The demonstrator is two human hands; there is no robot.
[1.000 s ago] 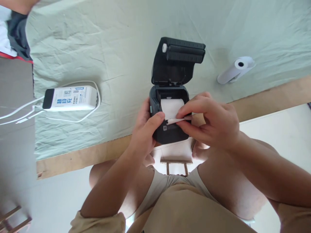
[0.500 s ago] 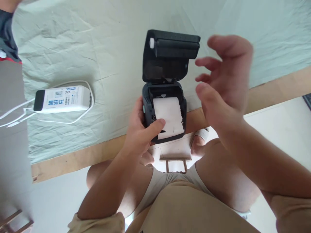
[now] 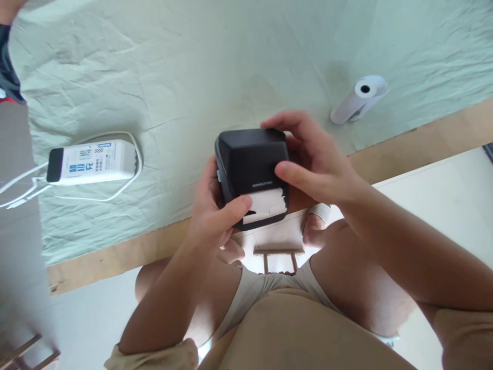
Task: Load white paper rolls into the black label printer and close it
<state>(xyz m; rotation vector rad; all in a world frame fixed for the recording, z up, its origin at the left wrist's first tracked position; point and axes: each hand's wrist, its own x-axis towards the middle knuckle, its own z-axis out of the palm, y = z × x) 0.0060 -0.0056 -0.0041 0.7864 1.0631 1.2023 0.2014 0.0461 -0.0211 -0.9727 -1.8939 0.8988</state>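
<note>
A black label printer [image 3: 252, 159] is held above the table's near edge, its lid folded down over the body. White paper [image 3: 267, 204] with a ragged right edge sticks out below the lid. My left hand [image 3: 217, 205] grips the printer's left side, thumb pressing on the paper. My right hand [image 3: 311, 154] clasps the lid at the right, thumb on its front and fingers over the far edge. Whether the lid is fully latched I cannot tell. A white paper roll [image 3: 358, 100] stands on the cloth to the right of my right hand.
On the left of the green cloth [image 3: 173, 67] lies a white power strip [image 3: 94, 162] with white cables. A wooden table edge [image 3: 162, 241] runs along the near side. Part of another person's arm [image 3: 10, 13] shows at the top left. A wooden stool [image 3: 279, 253] is below.
The printer's raised lid has come down over the paper. My right hand has moved left from the air onto the lid, revealing the paper roll behind it. My left hand still holds the printer.
</note>
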